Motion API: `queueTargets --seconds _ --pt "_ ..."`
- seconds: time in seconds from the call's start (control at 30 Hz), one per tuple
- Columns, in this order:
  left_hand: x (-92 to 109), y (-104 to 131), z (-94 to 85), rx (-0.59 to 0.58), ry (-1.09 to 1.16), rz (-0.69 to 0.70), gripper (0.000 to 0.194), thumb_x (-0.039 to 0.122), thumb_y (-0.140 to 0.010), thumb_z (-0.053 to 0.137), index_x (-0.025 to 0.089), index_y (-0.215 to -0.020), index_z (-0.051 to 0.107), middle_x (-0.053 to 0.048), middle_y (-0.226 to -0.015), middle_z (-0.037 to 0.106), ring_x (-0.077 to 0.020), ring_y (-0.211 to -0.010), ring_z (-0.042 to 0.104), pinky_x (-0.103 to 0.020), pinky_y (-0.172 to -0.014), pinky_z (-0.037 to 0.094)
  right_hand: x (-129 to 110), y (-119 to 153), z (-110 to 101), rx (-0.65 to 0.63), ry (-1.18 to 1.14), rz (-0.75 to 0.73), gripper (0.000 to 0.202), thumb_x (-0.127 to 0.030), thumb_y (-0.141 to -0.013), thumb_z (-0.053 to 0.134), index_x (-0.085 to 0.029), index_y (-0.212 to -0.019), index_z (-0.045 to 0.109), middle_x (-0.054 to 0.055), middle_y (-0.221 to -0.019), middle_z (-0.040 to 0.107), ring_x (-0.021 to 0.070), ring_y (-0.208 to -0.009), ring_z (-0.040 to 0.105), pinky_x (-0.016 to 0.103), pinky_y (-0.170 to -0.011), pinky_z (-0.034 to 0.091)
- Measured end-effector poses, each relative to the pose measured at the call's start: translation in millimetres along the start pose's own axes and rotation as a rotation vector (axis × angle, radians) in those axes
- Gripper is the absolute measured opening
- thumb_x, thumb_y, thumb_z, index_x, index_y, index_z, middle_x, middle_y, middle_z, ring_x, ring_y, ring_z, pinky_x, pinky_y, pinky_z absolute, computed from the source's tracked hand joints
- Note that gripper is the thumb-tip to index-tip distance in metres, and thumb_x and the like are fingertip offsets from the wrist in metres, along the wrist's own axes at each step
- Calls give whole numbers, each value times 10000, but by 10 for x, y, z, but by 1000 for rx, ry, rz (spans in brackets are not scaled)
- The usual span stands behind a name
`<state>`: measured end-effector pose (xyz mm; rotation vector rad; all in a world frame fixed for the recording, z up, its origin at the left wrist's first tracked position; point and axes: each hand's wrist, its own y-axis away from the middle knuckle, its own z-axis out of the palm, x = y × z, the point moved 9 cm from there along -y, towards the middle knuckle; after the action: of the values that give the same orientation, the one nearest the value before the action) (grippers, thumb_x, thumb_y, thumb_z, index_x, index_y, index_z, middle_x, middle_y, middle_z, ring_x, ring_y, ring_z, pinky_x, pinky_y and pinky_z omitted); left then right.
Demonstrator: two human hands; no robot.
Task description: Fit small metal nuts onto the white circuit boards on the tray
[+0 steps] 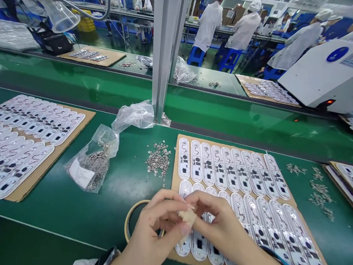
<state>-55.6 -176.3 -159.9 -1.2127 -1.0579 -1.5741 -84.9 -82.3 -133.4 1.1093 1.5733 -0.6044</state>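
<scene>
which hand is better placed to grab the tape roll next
Probably the left hand: the tape roll sits right beside it, partly hidden behind it. The right hand is farther off, over the white panels. Both hands' fingertips meet at a small piece of tape, though, so neither looks free yet.

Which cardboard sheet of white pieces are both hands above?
The central cardboard sheet, between loose metal parts: the left hand and right hand overlap its near-left part; neither overlaps any other.
</scene>
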Motion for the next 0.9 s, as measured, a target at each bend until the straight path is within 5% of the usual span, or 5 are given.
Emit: queueTargets --seconds 0.4,0.6,0.77,0.83,0.9 --pt "-165 19 -16 -14 -11 -49 208 366 -811 569 239 -961 637 -20 -1090 440 35 -728 535 -41 -626 504 7 25 -10 22 3 0 111 -277 -777 581 -178 -796 538 -21 -648 573 74 -541 503 204 -514 408" --pt "-204 -9 -19 -57 -21 -129 250 324 -690 702 163 -872 642 -24 -1082 484 20 -709 575 -82 -661 535 93 23 64 -63 -140 104 221 -226 -697 632 -182 -853 482 -42 -645 537 68 -546 447 199 -518 369" --pt "-202 -14 -95 -80 -194 -185 315 350 -630 747 124 -804 613 -8 -899 579 0 -655 586 -80 -608 521 197 22 91 -92 -129 151 263 -193 -657 621 -175 -880 483 -50 -662 505 61 -540 406 201 -511 340" --pt "-124 -15 -220 -7 -379 -131 388 418 -607 758 125 -788 579 7 -776 607 -18 -634 596 -88 -602 523 219 26 106 -112 -124 169 284 -153 -623 600 -172 -884 488 -48 -689 504 55 -539 396 194 -497 324" --pt "183 12 -321 136 -600 132 469 522 -598 729 136 -810 566 -7 -803 640 -36 -686 623 -100 -639 540 221 35 107 -111 -115 178 304 -108 -595 558 -172 -885 490 -48 -708 498 52 -541 393 192 -494 316"
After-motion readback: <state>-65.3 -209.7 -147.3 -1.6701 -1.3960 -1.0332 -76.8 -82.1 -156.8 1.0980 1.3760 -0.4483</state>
